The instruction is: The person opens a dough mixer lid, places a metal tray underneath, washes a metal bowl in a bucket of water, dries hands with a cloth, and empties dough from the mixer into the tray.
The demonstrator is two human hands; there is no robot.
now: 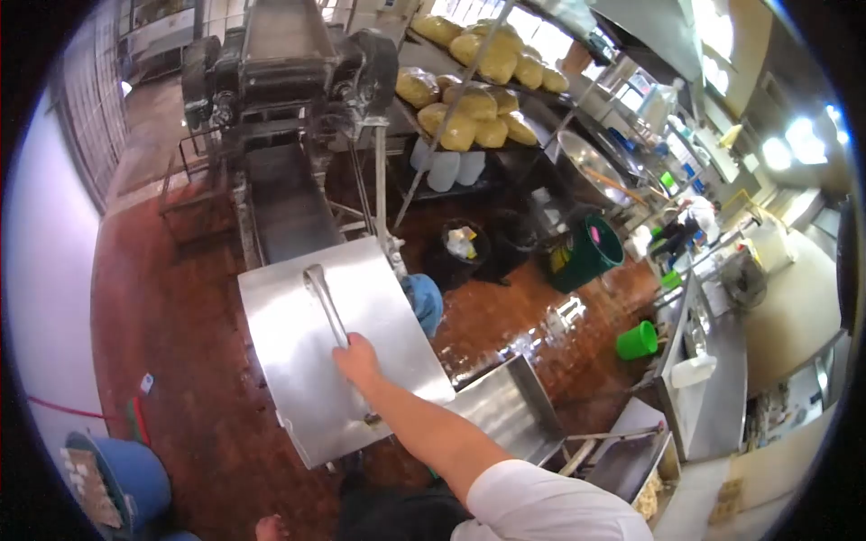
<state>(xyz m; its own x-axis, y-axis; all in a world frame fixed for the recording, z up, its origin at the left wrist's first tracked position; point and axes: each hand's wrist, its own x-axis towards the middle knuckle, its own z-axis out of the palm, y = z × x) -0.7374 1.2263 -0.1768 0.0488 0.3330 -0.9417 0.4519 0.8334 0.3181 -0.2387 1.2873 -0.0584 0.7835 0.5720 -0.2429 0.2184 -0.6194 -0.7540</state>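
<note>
My right hand (pixel 358 361) is closed around a long metal bar handle (pixel 325 302) on a shiny square metal panel (pixel 289 334). The panel lies at the near end of a dark conveyor belt (pixel 287 198), below a large machine with rollers (pixel 289 54). Only a small part of my left hand (pixel 271 528) shows at the bottom edge, over the red floor; its fingers are too little in view to read. Right of the panel is an open metal tray (pixel 510 406), partly behind my right forearm.
Filled yellowish bags (pixel 478 117) sit on shelves at the back. A dark green bin (pixel 586 254), a bright green bucket (pixel 637 340) and a blue barrel (pixel 144 482) stand on the wet-looking floor. Another person (pixel 699 221) bends near the far right counter.
</note>
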